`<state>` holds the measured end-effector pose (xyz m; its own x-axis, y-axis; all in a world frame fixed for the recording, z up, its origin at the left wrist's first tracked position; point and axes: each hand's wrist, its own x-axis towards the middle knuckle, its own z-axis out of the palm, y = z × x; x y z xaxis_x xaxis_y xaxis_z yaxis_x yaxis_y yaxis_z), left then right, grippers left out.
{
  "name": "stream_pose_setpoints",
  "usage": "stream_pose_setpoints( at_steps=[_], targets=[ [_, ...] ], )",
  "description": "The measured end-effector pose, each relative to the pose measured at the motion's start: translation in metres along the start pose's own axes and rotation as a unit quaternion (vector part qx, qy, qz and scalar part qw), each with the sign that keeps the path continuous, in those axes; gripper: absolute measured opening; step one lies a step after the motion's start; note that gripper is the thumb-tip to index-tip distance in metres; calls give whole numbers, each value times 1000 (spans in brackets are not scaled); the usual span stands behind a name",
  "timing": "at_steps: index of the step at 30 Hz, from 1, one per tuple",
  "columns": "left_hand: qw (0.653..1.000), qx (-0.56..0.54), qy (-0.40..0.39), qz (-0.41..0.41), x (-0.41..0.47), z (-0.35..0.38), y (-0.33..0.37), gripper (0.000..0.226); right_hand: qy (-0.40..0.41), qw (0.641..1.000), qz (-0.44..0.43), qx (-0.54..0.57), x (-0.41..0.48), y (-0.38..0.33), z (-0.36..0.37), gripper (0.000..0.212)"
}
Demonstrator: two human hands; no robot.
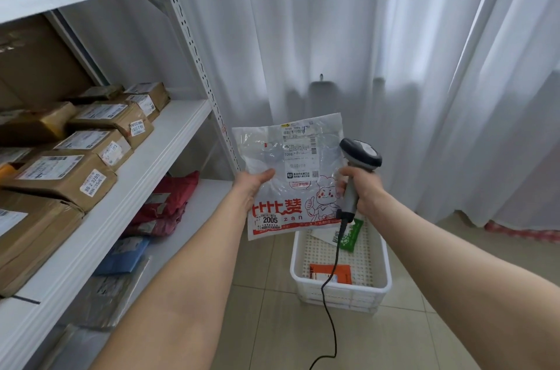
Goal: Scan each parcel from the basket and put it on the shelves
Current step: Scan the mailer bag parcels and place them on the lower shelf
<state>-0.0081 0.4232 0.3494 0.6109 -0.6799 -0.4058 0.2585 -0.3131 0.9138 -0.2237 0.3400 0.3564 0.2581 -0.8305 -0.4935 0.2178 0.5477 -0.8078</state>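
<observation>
Left hand (256, 185) is pinching the white plastic parcel (291, 175) at its left edge, thumb on front, holding it up in front of the curtain. Right hand (362, 188) is wrapping fingers round the scanner (359, 163) handle, head beside the parcel's label. White basket (339, 288) on the floor below is holding an orange packet (331, 274) and a green packet (351, 235). Shelves (127, 175) at left are carrying brown boxes.

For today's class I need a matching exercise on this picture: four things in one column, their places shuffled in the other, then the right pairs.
Things
1. white plastic parcel
2. scanner
3. orange packet
4. brown boxes

Places
A. in the basket
B. on the shelf
C. in the right hand
D. in the left hand

Pairs: 1-D, 2-C, 3-A, 4-B
</observation>
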Motion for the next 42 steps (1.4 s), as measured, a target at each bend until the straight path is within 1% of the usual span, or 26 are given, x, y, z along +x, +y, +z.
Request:
stream_pose_setpoints(
  at_steps=[2, 5, 7, 10, 12, 15, 18, 20, 21, 22, 23, 24, 25, 26, 27, 28, 29, 30, 32, 33, 35, 38, 39, 40, 42],
  targets=[
    [1000, -4, 24, 4, 2, 2, -1, 31, 15, 1000, -13, -13, -2, 0, 0, 13],
    [999, -6, 40, -6, 2, 5, -4, 39, -21, 1000, -12, -10, -5, 3, 1, 11],
    [999, -18, 39, -14, -1, 9, -5, 36, -17, 1000, -10, -14, -7, 5, 3, 10],
    [998, -45, 7, -32, -7, 15, -6, 16, -9, 1000, -2, 15, -7, 8, 3, 10],
    [996, -52, -41, -59, -10, 15, -6, 15, 0, 1000, -7, 24, -6, 7, 0, 13],
    [987, -43, -118, -96, -15, 8, -6, 28, -6, 999, -14, 35, -3, 2, -4, 18],
    [985, -21, -141, -98, -16, 3, -9, 44, -3, 1000, -12, 24, -1, -1, -5, 21],
    [990, -39, -114, -70, -16, 3, -6, 47, 13, 1000, -22, 12, 0, -1, -4, 23],
    [994, -68, -68, -41, -13, 2, -3, 50, 23, 999, -28, 7, 0, 0, -3, 23],
    [996, -84, 2, -3, -7, 1, 1, 60, 32, 999, -37, -7, 1, 2, -3, 21],
    [995, -67, 69, 39, -2, -1, 6, 78, 38, 998, -46, -30, 1, 4, -2, 20],
    [992, -16, 100, 75, 2, -4, 12, 94, 40, 996, -55, -55, 0, 5, -1, 19],
    [988, 52, 98, 104, 3, -5, 18, 103, 38, 995, -62, -74, -1, 5, 0, 18],
    [982, 126, 66, 122, 3, -5, 23, 107, 31, 994, -66, -85, -3, 6, 2, 18],
    [972, 198, 15, 124, 3, -3, 25, 109, 22, 993, -67, -92, -4, 6, 5, 19],
    [959, 260, -40, 108, 0, -2, 26, 109, 14, 993, -66, -98, -5, 7, 8, 20],
    [946, 300, -88, 83, -5, 0, 26, 105, 9, 992, -64, -105, -7, 8, 11, 21],
    [940, 314, -121, 60, -9, 2, 25, 98, 6, 992, -63, -111, -9, 9, 13, 21],
    [945, 287, -154, 44, -11, 5, 19, 72, 4, 990, -62, -127, -10, 10, 17, 20],
    [949, 270, -158, 44, -10, 6, 16, 57, 6, 989, -63, -136, -10, 10, 18, 19],
    [957, 256, -130, 40, -9, 6, 9, 33, 10, 986, -66, -149, -10, 10, 20, 19],
    [968, 247, -21, 37, -2, 9, -4, 20, 21, 986, -65, -153, -10, 8, 21, 20],
    [970, 238, 12, 36, 0, 11, -9, 19, 9, 988, -55, -144, -12, 9, 21, 19],
    [972, 227, 38, 34, 0, 13, -12, 23, -17, 991, -41, -128, -14, 9, 20, 17],
    [981, 180, 74, 15, 0, 18, -17, 41, -82, 991, -14, -103, -21, 12, 18, 15]
  ],
)
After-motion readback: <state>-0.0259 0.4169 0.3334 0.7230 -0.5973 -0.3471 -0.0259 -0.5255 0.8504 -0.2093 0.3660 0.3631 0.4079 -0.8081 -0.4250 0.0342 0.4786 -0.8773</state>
